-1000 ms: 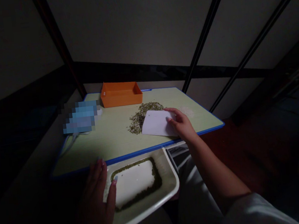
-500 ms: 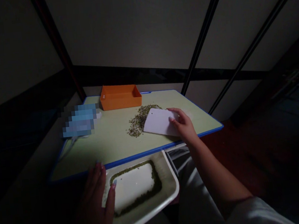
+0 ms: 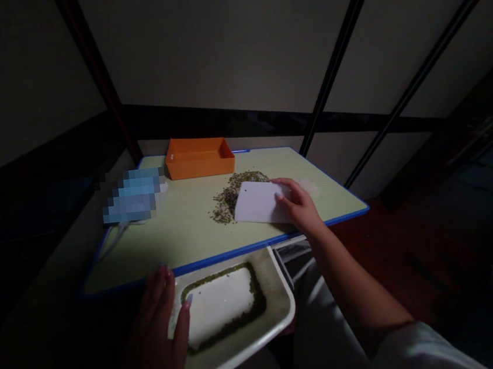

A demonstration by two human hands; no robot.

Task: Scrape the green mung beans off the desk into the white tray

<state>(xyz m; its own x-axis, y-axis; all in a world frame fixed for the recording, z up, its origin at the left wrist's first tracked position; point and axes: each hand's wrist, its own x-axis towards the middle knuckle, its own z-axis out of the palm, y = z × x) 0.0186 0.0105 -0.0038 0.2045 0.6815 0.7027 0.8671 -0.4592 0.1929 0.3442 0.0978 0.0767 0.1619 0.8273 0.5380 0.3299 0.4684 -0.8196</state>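
My right hand (image 3: pixel 299 205) grips a flat white plastic scraper (image 3: pixel 259 202) by its right end. The scraper's left edge rests against a pile of small green grains (image 3: pixel 230 195) on the pale green table (image 3: pixel 181 232). My left hand (image 3: pixel 160 328) holds the left rim of a white tray (image 3: pixel 266 329) just below the table's near blue edge. The thumb lies inside the tray. A ring of green grains lines the tray's bottom around a bare white patch.
An orange open box (image 3: pixel 199 157) stands at the table's far edge. A blurred blue object (image 3: pixel 131 195) with a white cord lies at the table's left. Dark metal bars (image 3: pixel 338 51) cross a pale wall behind. My pale-trousered lap is under the tray.
The scraper has slid a little to the left into the grain pile. My left hand and the tray have stayed in place.
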